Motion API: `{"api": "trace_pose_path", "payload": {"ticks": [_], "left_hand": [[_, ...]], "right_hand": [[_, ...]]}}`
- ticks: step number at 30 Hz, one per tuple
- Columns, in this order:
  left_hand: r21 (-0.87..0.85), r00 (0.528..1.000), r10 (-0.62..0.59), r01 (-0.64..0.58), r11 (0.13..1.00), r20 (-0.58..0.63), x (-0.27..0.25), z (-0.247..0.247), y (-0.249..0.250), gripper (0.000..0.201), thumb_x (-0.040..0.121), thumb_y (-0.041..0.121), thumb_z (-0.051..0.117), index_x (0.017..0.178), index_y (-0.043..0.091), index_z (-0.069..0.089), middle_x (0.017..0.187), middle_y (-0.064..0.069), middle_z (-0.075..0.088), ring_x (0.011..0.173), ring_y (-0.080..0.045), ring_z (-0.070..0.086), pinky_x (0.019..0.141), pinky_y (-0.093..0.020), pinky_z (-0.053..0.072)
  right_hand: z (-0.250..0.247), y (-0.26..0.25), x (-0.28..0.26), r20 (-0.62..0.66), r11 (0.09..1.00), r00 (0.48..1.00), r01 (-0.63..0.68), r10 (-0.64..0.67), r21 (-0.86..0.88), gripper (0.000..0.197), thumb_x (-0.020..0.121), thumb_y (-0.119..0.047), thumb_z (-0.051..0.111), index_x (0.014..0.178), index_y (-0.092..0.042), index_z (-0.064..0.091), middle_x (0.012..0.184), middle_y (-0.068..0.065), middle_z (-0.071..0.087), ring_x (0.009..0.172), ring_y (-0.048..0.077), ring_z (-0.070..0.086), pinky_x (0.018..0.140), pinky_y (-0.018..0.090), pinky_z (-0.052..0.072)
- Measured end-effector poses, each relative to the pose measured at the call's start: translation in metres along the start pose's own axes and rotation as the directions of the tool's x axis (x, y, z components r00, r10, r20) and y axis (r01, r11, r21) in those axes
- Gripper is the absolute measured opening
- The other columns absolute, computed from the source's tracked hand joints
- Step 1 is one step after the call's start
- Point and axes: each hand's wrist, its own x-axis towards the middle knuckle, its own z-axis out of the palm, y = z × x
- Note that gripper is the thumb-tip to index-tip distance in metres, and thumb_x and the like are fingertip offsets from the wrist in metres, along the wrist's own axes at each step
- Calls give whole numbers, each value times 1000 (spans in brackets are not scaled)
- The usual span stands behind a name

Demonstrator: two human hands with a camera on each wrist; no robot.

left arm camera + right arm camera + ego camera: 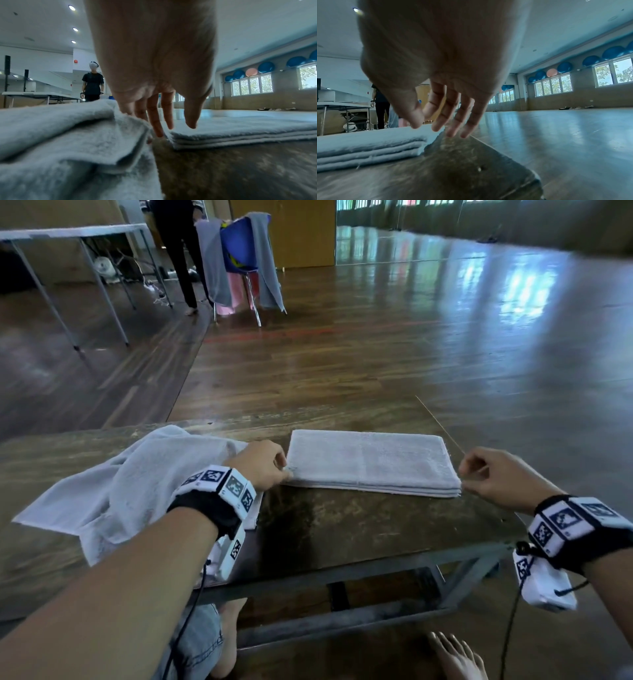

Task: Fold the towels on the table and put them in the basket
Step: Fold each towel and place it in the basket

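A grey towel [373, 462], folded flat in several layers, lies in the middle of the dark table [342, 529]. A second, crumpled pale towel [130, 484] is heaped to its left, under my left forearm. My left hand [286, 469] is at the folded towel's left end. In the left wrist view its fingertips [158, 132] reach down against the stack's [240, 129] edge, and the thumb hovers just above the top layer. My right hand [462, 477] hangs at the towel's right end with relaxed fingers [453, 129], holding nothing. No basket is in view.
The table's right edge [513, 155] runs close beside my right hand, with wooden floor beyond. At the back a blue chair [239, 244] is draped with grey and pink towels. A person [178, 251] stands beside it, by a white folding table [68, 232]. My bare feet show below.
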Motion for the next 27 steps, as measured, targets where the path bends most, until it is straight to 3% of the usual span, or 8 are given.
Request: {"api": "trace_pose_path", "payload": {"ticks": [5, 9, 15, 18, 20, 23, 25, 27], "left_hand": [[46, 985, -167, 169, 985, -45, 17, 17, 7, 50, 88, 34, 67, 53, 13, 38, 49, -4, 39, 47, -24, 42, 55, -32, 37], [58, 970, -239, 242, 969, -54, 26, 22, 10, 48, 84, 35, 71, 54, 12, 42, 52, -3, 46, 47, -22, 47, 48, -29, 34], [8, 945, -281, 287, 958, -166, 32, 13, 10, 34, 77, 19, 72, 57, 10, 46, 54, -3, 50, 48, -21, 47, 44, -25, 33], [48, 944, -272, 285, 957, -185, 28, 17, 13, 30, 78, 16, 69, 59, 10, 47, 57, -4, 50, 49, -20, 47, 44, -25, 32], [136, 953, -210, 243, 960, -219, 23, 21, 19, 29, 82, 21, 68, 63, 11, 49, 62, -3, 50, 55, -21, 51, 47, -27, 35], [137, 982, 39, -13, 991, -187, 19, 26, 31, 12, 89, 26, 63, 93, 16, 59, 97, -3, 56, 93, -23, 58, 76, -37, 47], [91, 980, 198, -195, 977, -29, 17, 30, 37, 17, 93, 27, 58, 109, 20, 61, 115, -2, 56, 107, -21, 56, 85, -33, 44], [104, 971, 231, -237, 966, 69, 12, 36, 43, 23, 96, 32, 56, 116, 21, 60, 117, 1, 54, 111, -20, 53, 89, -33, 42]], "right_hand": [[9, 0, 8, 80, 986, 984, -152, 157, -67, 36, 95, -39, 62, 76, -10, 69, 75, 4, 68, 75, 17, 62, 65, 29, 43], [12, 0, 10, 134, 974, 968, -200, 214, -111, 44, 95, -42, 62, 65, -11, 67, 69, 4, 66, 80, 25, 61, 85, 34, 41], [-2, -1, 11, 1, 983, 984, -181, 181, 13, 37, 90, -31, 67, 58, -14, 62, 61, -1, 61, 63, 14, 54, 58, 29, 38], [-2, -3, 7, 38, 976, 976, -212, 214, -47, 34, 86, -36, 69, 60, -15, 62, 66, 0, 64, 68, 17, 59, 64, 31, 47], [4, -8, 0, 7, 958, 975, -218, 223, -185, 27, 82, -42, 65, 67, -20, 58, 77, -3, 64, 76, 19, 61, 77, 40, 54], [14, -21, -6, -71, 979, 997, -19, 4, -203, 15, 83, -41, 57, 78, -28, 50, 92, -12, 58, 86, 17, 57, 81, 42, 50], [26, -33, -10, 36, 977, 989, 147, -143, -151, 7, 91, -39, 53, 96, -35, 53, 112, -12, 58, 104, 15, 54, 86, 41, 47], [41, -42, -16, 181, 944, 964, 234, -194, -232, 25, 96, -39, 49, 120, -34, 51, 129, -11, 51, 118, 15, 48, 97, 40, 44]]}}
